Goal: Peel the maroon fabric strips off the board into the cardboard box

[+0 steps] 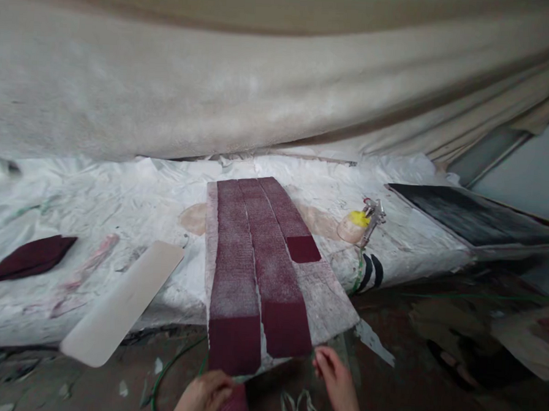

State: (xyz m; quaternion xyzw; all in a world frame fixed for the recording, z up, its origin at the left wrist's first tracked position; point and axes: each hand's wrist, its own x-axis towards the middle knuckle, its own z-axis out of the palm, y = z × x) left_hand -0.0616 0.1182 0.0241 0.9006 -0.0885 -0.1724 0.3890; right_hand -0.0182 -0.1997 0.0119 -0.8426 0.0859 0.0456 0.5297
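A board [334, 288] lies across the bench and juts past its front edge. On it are maroon fabric pieces: a left strip [234, 344], a middle strip [289, 332] and a shorter right strip [303, 249]. White speckled coating covers most of each, while the near ends are plain maroon. My left hand [205, 397] is at the near end of the left strip, fingers drawn together. By the near right corner of the middle strip is my right hand [336, 380], its fingers curled into a pinch. What either hand grips, if anything, is too small to make out.
A spray gun [372, 217] with a yellow-topped cup [354, 225] stands right of the board. Left lie a pale panel [124, 305] and folded maroon fabric [32, 257]. A dark-covered board [471, 213] sits far right. A green hose [167, 371] trails below; a cloth sheet [216, 92] hangs behind.
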